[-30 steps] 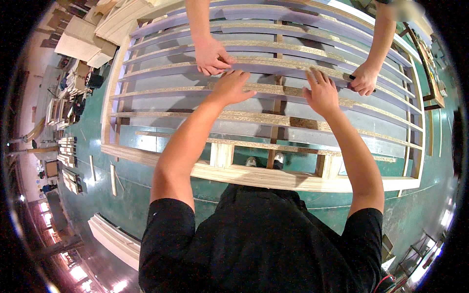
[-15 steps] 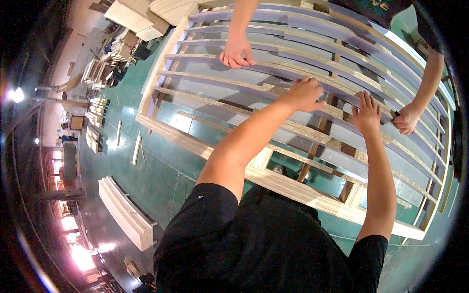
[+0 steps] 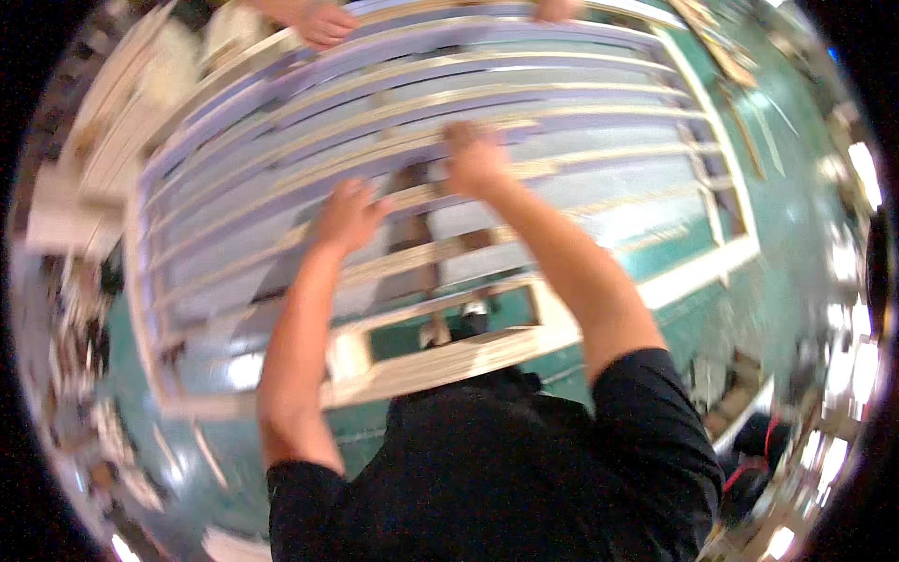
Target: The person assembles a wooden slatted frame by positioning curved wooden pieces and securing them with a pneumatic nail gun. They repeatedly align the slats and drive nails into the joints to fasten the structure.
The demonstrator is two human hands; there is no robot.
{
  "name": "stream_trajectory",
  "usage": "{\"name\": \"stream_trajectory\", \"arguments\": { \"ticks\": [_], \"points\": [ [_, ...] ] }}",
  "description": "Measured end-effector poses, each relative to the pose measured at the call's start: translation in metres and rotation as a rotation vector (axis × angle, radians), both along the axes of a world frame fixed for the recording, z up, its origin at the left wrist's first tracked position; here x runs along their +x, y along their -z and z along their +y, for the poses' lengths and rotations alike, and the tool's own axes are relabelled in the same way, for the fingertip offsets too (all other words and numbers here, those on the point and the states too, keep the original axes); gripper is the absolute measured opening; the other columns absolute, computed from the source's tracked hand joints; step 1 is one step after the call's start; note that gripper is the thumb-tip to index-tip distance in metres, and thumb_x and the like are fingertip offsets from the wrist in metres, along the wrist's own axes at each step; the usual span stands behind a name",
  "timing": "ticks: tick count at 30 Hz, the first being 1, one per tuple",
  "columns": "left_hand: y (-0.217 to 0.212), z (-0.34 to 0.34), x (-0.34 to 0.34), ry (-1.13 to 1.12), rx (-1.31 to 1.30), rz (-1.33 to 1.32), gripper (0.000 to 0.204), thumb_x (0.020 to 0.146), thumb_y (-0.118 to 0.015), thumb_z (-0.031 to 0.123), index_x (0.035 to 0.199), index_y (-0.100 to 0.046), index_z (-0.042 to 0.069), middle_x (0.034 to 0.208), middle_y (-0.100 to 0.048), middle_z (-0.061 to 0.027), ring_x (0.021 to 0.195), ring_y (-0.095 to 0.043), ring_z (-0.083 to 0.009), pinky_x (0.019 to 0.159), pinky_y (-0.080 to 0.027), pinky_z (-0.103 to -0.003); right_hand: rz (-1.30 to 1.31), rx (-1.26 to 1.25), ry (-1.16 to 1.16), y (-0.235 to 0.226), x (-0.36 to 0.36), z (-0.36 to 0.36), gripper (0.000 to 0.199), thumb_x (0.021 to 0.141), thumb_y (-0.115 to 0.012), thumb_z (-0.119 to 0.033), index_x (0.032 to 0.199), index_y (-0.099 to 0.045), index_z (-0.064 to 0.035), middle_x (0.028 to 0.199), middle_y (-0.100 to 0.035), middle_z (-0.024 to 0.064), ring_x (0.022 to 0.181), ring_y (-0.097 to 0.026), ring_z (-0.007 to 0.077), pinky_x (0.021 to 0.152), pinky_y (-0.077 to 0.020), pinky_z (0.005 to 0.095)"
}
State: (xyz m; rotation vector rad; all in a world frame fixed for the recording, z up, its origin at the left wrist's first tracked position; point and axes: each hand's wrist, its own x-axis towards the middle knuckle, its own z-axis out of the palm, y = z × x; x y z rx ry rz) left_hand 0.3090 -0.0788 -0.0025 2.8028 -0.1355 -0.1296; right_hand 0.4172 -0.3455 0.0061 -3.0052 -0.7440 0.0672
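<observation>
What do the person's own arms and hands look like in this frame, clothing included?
Both forearms are bare, coming out of short black sleeves on a black shirt. The left hand and right hand wear no gloves. No watch, band or ring shows, though motion blur could hide small details.

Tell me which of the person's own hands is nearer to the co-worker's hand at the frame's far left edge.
Left. The left hand rests on the slats of the wooden frame, below and slightly right of the co-worker's hand. The right hand presses a slat farther right.
</observation>
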Motion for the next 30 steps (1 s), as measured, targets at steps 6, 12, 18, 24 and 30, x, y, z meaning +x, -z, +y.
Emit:
{"name": "stream_trajectory", "arguments": {
  "ticks": [6,12,18,24,30],
  "points": [
    [-0.008,-0.007,-0.021,0.037,-0.053,-0.06,0.045,0.103,-0.066,0.038,0.129,-0.066,0.002,0.136,-0.061,-0.0195,0.129,-0.055,-0.0428,0.11,-0.045,-0.053,-0.025,0.045,-0.008,-0.023,-0.005,0.004,0.055,0.099,-0.061,-0.033,0.147,-0.057,-0.0085,0.151,-0.056,0.0122,0.146,-0.048,0.0314,0.124,-0.0297,0.0602],
    [-0.018,0.007,0.006,0.033,0.018,-0.224,0.054,0.094,-0.075,0.035,0.136,-0.062,0.004,0.137,-0.06,-0.0212,0.131,-0.054,-0.0442,0.112,-0.043,-0.054,-0.094,0.063,-0.015,-0.006,0.036,0.0,0.039,0.093,-0.067,-0.021,0.131,-0.067,-0.0107,0.132,-0.068,0.0126,0.132,-0.06,0.0312,0.115,-0.0412,0.0569],
    [-0.036,0.067,0.033,-0.154,0.304,-0.175,0.079,0.083,-0.085,0.038,0.151,-0.053,0.013,0.148,-0.056,-0.0179,0.141,-0.048,-0.0415,0.117,-0.042,-0.051,0.062,-0.198,0.023,-0.035,0.058,-0.027,0.044,0.1,-0.058,-0.019,0.144,-0.062,-0.023,0.142,-0.063,0.0085,0.139,-0.056,0.0295,0.122,-0.0319,0.0627],
    [0.003,0.207,0.031,-0.21,0.334,0.165,0.083,0.082,-0.085,0.043,0.152,-0.055,0.011,0.155,-0.055,-0.0214,0.143,-0.052,-0.038,0.119,-0.041,-0.049,0.061,-0.123,-0.043,-0.018,0.082,-0.054,0.032,0.102,-0.056,-0.019,0.132,-0.067,-0.021,0.14,-0.067,0.0076,0.137,-0.06,0.0294,0.121,-0.0361,0.058],
    [-0.007,0.166,0.068,-0.126,0.384,0.27,0.07,0.077,-0.089,0.024,0.141,-0.064,0.008,0.137,-0.067,-0.0232,0.131,-0.061,-0.0419,0.11,-0.049,-0.049,0.117,-0.054,-0.036,0.006,0.097,-0.088,0.03,0.101,-0.057,-0.022,0.129,-0.067,-0.0243,0.133,-0.071,0.0054,0.133,-0.062,0.0269,0.111,-0.0424,0.0543]
  ]
}}
